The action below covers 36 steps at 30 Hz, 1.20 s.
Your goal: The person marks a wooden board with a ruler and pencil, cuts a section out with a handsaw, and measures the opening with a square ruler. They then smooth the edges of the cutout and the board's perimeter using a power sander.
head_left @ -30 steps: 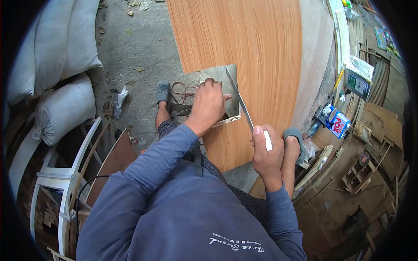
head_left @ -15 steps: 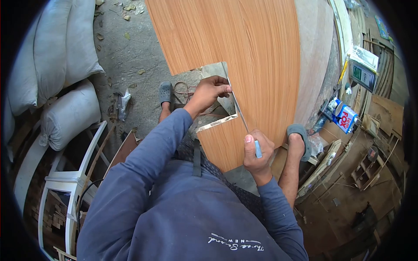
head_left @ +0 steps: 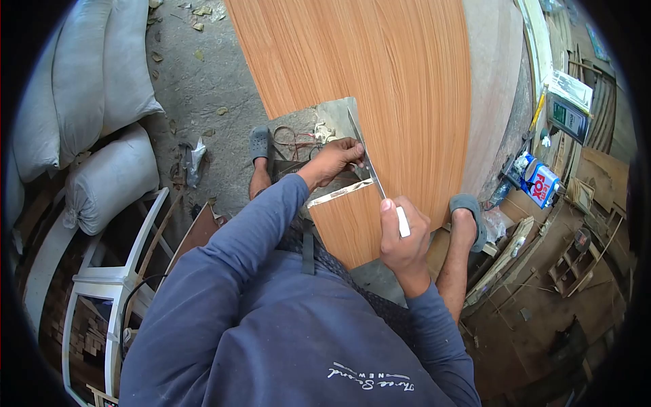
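My right hand (head_left: 405,237) grips the pale handle of a long, narrow knife (head_left: 377,184). Its blade runs along the inner edge of a notch in a wood-grain panel (head_left: 413,88), tip pointing away from me. Inside the notch, my left hand (head_left: 342,161) is closed, thumb and fingertips pinched together right at the blade and the panel edge. What they pinch is hidden. A rough whitish strip (head_left: 340,193) lines the notch's near side.
Stuffed white sacks (head_left: 115,180) lie at the left, above a white frame (head_left: 102,288). Beyond the panel's right side stand a blue-and-white FOX can (head_left: 540,184) and a green-labelled tin (head_left: 568,115). Sandalled feet flank the panel, the left sandal (head_left: 259,144) near a looped cord (head_left: 286,138).
My left hand has slid along the notch edge toward me. The knife has tilted and shifted slightly, and its handle now shows white rather than light blue.
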Motion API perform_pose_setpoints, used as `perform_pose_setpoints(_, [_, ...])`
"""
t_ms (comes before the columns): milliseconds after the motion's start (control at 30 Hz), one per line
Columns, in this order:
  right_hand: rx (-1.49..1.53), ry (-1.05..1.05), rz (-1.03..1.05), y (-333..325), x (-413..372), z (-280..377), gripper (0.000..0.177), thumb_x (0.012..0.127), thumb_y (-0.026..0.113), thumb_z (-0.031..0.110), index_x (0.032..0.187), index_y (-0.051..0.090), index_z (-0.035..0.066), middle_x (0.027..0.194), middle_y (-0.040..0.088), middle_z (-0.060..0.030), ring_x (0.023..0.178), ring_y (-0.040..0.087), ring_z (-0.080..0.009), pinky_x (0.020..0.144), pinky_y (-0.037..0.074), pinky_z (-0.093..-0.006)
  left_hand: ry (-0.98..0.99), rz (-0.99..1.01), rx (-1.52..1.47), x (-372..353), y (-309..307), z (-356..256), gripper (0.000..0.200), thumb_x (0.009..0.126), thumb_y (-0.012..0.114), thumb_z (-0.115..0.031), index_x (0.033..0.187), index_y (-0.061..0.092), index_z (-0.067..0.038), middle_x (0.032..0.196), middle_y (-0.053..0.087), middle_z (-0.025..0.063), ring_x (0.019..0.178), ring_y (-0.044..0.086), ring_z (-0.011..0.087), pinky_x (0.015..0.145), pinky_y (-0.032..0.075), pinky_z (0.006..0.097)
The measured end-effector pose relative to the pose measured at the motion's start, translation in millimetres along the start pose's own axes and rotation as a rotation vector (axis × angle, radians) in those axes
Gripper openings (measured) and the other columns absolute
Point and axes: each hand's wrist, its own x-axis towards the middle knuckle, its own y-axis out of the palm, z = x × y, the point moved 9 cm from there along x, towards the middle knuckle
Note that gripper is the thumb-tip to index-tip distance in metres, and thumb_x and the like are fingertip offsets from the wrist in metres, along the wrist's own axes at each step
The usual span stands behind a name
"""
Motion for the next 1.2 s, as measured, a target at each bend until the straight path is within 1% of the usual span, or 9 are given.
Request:
perform_pose_setpoints(333, [0.055,0.173,0.146,3.3,21.7,4.4,0.038,0.107,0.061,0.023,0.077,0.056,0.0,0.06,0.051,-0.012,0.052,0.051,-0.0186,0.052,0.04,-0.0373,-0.16,-0.082,0.372,-37.9,-19.4,-6.6,0.037,0.106,0.066,-0.04,0.11,0.07,-0.003,0.104,0.074,0.0043,0.093,0.066,0.014,0.084,0.051,0.0311])
perform_pose_setpoints(533, [0.927,0.593,-0.042,16.1,-23.1,-37.6,0.027,0.11,0.055,0.029,0.093,0.056,0.008,0.079,0.054,0.0002,0.073,0.057,-0.0146,0.078,0.054,-0.0362,-0.147,-0.236,0.477,-131.3,-74.7,-17.8,0.045,0.109,0.06,-0.043,0.115,0.069,0.001,0.105,0.074,0.0066,0.098,0.068,0.0162,0.09,0.053,0.032])
perform_pose_setpoints(633, [1.249,0.637,-0.153,17.2,-32.7,-44.2,0.022,0.11,0.053,0.029,0.099,0.054,0.01,0.087,0.052,-0.002,0.083,0.055,-0.0156,0.09,0.054,-0.0431,-0.348,-0.223,0.273,-158.5,-56.4,-12.9,0.052,0.109,0.057,-0.046,0.125,0.068,0.002,0.104,0.074,0.0082,0.097,0.07,0.0178,0.086,0.055,0.0315])
perform_pose_setpoints(833, [1.335,0.784,-0.338,24.2,-68.2,-42.8,0.014,0.107,0.059,0.021,0.103,0.057,0.008,0.096,0.059,-0.0061,0.096,0.063,-0.0231,0.101,0.053,-0.0466,-0.433,-0.134,-0.199,-95.6,-17.1,21.2,0.052,0.105,0.065,-0.044,0.124,0.069,0.004,0.114,0.073,0.0118,0.105,0.069,0.0216,0.095,0.056,0.0385])
perform_pose_setpoints(933, [1.001,0.692,-0.262,10.2,-77.5,-35.1,0.022,0.103,0.065,0.017,0.119,0.06,0.003,0.108,0.063,-0.0093,0.109,0.063,-0.0281,0.103,0.053,-0.0458,-0.394,-0.106,-0.142,-80.3,-9.4,26.3,0.041,0.104,0.07,-0.034,0.121,0.07,0.003,0.112,0.074,0.0123,0.104,0.07,0.0221,0.096,0.056,0.0374])
perform_pose_setpoints(1000, [0.375,0.283,-0.235,-24.9,-59.6,-0.1,0.037,0.099,0.07,0.015,0.131,0.058,0.002,0.114,0.064,-0.0116,0.115,0.061,-0.0307,0.107,0.05,-0.0481,-0.396,-0.136,-0.14,-81.8,-8.0,24.8,0.028,0.104,0.07,-0.026,0.114,0.072,0.0,0.107,0.074,0.0104,0.096,0.071,0.021,0.088,0.058,0.0355])
perform_pose_setpoints(1067, [-0.585,-0.262,0.154,-29.0,-39.9,68.4,0.059,0.092,0.078,0.031,0.14,0.059,0.003,0.118,0.063,-0.0149,0.121,0.058,-0.0342,0.116,0.041,-0.0542,-0.432,-0.068,-0.141,-82.5,-4.3,25.8,0.026,0.104,0.07,-0.028,0.11,0.069,-0.002,0.107,0.072,0.0073,0.098,0.069,0.0183,0.089,0.056,0.0329])
perform_pose_setpoints(1167, [-0.781,-0.322,0.545,1.1,-50.8,72.2,0.063,0.089,0.076,0.046,0.136,0.064,0.004,0.111,0.063,-0.0145,0.114,0.06,-0.0335,0.118,0.035,-0.0579,-0.476,-0.034,-0.152,-87.9,0.0,22.6,0.023,0.104,0.069,-0.027,0.106,0.067,-0.004,0.103,0.07,0.005,0.095,0.069,0.0169,0.087,0.057,0.0319])
perform_pose_setpoints(1200, [-0.852,-0.333,0.642,12.6,-51.2,66.8,0.065,0.09,0.07,0.054,0.133,0.068,0.005,0.104,0.063,-0.0111,0.105,0.06,-0.0286,0.106,0.043,-0.0512,-0.483,-0.032,-0.159,-87.6,2.9,19.9,0.022,0.104,0.069,-0.027,0.105,0.066,-0.005,0.101,0.07,0.0047,0.093,0.069,0.0169,0.086,0.058,0.032])
